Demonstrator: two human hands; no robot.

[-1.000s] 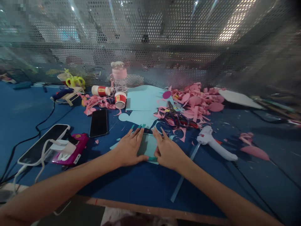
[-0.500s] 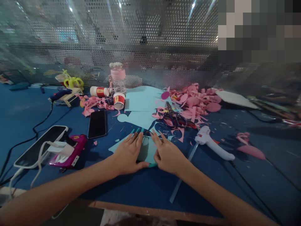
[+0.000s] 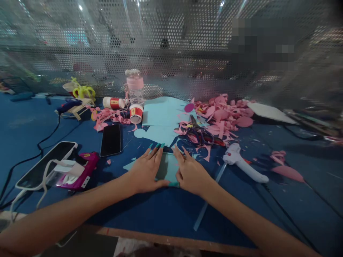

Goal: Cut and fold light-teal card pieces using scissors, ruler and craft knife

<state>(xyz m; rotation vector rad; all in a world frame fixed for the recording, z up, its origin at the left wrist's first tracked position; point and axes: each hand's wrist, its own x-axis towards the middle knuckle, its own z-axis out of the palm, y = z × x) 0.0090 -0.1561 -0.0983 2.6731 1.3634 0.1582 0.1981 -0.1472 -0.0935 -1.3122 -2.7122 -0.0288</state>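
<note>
I see the left hand (image 3: pixel 146 171) and right hand (image 3: pixel 190 172) pressed flat on a light blue paper piece (image 3: pixel 168 166) on the blue table (image 3: pixel 166 210). A white glue gun (image 3: pixel 242 161) lies right; a black phone (image 3: pixel 111 139) lies left; scissors (image 3: pixel 199 132) rest among pink scraps (image 3: pixel 223 116).

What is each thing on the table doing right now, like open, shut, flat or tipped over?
Left hand: open, flat on the blue paper.
Right hand: open, flat on the same paper.
Blue paper: lying flat, pinned under both hands.
Scissors: lying among pink scraps.
Phone: face up, screen dark.
Glue gun: lying on its side.
Red tube: tipped over.
Bottle: upright, capped.
</note>
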